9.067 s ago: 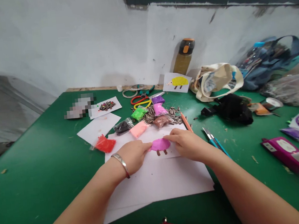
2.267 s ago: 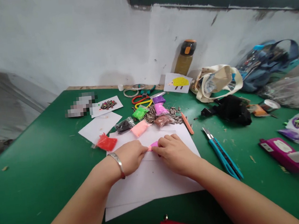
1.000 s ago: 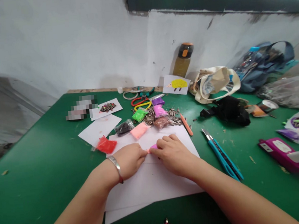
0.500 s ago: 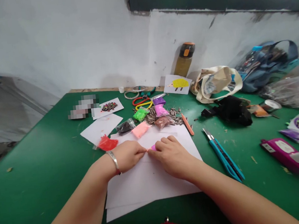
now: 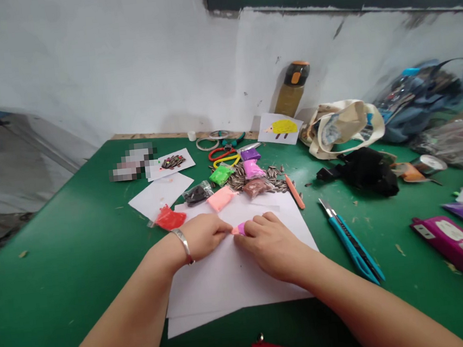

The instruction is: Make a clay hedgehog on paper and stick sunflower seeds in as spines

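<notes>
A pink-purple clay shape (image 5: 239, 229) lies on white paper sheets (image 5: 233, 271) on the green table (image 5: 59, 255). My left hand (image 5: 202, 235), with a silver bracelet on the wrist, rests curled on the paper and its fingertips press the left edge of the clay. My right hand (image 5: 271, 243) covers most of the clay from the right, its fingers bent and pressed down on it. Only a small corner of the clay shows between the two hands.
Small bags of coloured clay (image 5: 221, 198), a heap of sunflower seeds (image 5: 238, 178) and scissors (image 5: 224, 155) lie beyond the paper. A blue utility knife (image 5: 350, 241) and an orange pencil (image 5: 294, 191) lie to the right. Bags, a bottle (image 5: 291, 88) and a yellow hedgehog picture (image 5: 280, 128) stand by the wall.
Nine seconds ago the whole clay shape showed between my fingertips; now my right hand covers most of it. In the last second both hands have stayed pressed together on it.
</notes>
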A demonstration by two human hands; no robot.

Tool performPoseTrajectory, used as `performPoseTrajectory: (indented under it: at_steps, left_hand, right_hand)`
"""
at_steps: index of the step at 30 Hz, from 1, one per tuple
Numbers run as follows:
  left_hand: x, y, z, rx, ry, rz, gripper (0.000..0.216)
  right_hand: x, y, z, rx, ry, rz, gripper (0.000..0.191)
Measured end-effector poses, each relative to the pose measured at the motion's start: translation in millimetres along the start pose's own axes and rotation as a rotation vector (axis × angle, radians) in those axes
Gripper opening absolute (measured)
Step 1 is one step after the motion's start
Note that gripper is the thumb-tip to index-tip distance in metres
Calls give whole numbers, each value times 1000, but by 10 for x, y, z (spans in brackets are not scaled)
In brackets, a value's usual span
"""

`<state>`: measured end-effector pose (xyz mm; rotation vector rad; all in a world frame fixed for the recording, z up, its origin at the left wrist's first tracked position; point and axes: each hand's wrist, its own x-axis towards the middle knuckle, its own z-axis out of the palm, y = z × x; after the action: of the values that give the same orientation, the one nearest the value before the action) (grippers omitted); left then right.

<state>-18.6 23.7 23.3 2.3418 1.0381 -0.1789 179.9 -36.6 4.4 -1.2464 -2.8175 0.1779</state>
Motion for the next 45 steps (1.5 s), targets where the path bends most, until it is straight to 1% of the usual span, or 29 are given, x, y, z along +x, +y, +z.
performPoseTrajectory:
  at_steps: [6,16,20,27,29,31,34,36,40,45]
  left_hand:
    - [-8,15,-9,-19,2,16,31]
    - [4,26,17,1,-31,-19,34]
    - [3,24,16,3,-49,-35,36]
    - [11,-4,25,-23,-38,-25,34]
    - [10,7,17,-28,-31,-24,33]
    - [7,27,2,-28,-29,-35,32]
    - [3,49,-17,-24,-36,-60,32]
    - [3,48,-19,-25,-48,-57,33]
    - [7,20,-2,-34,-56,-52,34]
    - [9,6,15,-34,-53,-35,33]
  right_hand:
    - [0,-11,14,-1,2,-8,22]
    - [69,13,33,85,-25,115,27]
    - [85,12,17,98,-43,134,27]
    - [136,10,46,138,-19,193,27]
    - [135,53,42,201,1,176,30]
    - [116,117,28,302,51,159,33]
    - [76,193,8,404,152,196,33]
    - [62,198,14,390,160,190,33]
    - [75,136,52,287,109,140,30]
    - [90,105,63,194,75,137,26]
